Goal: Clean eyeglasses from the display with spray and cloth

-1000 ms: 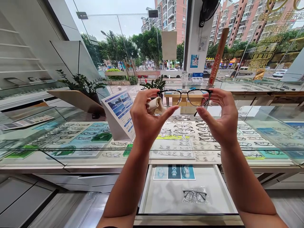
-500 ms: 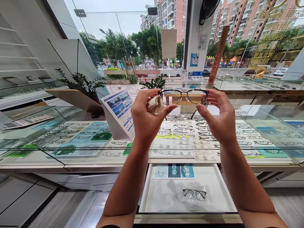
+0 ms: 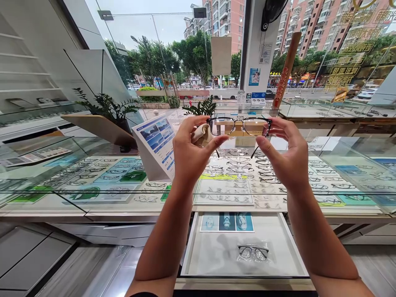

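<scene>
Dark-rimmed eyeglasses (image 3: 238, 126) are held up level over the glass counter, lenses upright, with the tips of both temples hanging lower. My left hand (image 3: 192, 152) is closed on the left end of the frame and also has a beige cloth (image 3: 201, 134) bunched in its fingers. On the other side, my right hand (image 3: 286, 152) pinches the right end of the frame between thumb and fingers. Below, a second pair of glasses (image 3: 253, 252) lies in a clear plastic bag inside the open white drawer (image 3: 216, 260).
Rows of glasses lie under the glass counter (image 3: 108, 206). A tilted printed card stand (image 3: 157, 144) stands left of my left hand, with a potted plant (image 3: 108, 107) behind it. A photo card (image 3: 227, 222) lies at the drawer's back.
The eyeglasses have tilted slightly, their right end a little lower and the temple tips shifted slightly right. Both hands keep their hold.
</scene>
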`<state>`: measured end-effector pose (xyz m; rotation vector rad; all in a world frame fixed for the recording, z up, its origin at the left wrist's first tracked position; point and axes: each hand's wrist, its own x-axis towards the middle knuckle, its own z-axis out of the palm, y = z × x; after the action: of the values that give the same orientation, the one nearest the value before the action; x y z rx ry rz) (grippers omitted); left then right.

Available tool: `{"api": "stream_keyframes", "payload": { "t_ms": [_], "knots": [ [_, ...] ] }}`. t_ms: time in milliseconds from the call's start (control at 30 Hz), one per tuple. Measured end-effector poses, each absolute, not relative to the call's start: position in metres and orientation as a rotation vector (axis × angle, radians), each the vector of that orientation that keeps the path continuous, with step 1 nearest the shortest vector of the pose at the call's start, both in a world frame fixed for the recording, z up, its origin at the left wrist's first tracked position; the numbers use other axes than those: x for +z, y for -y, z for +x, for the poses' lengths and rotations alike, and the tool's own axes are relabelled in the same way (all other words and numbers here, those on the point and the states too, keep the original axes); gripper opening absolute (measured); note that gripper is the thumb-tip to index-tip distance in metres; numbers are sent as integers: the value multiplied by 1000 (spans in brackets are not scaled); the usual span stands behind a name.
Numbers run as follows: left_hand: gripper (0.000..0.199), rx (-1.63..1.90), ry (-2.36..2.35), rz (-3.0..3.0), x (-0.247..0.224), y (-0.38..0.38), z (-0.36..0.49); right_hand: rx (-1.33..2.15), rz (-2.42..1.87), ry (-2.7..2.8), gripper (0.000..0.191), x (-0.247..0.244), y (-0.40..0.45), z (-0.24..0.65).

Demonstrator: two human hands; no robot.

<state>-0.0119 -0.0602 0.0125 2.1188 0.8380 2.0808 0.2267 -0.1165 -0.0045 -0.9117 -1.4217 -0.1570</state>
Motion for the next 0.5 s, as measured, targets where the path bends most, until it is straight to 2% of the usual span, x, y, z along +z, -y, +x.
{"api": "stream_keyframes", "payload": {
  "t_ms": [333,500],
  "knots": [
    [58,2067,-828,2125,12,58,-12,-190,-912,1427,50,-4,117,226],
    [64,2035,-832,2123,10,56,-13,-186,-907,1417,51,-5,117,226]
  ]
}}
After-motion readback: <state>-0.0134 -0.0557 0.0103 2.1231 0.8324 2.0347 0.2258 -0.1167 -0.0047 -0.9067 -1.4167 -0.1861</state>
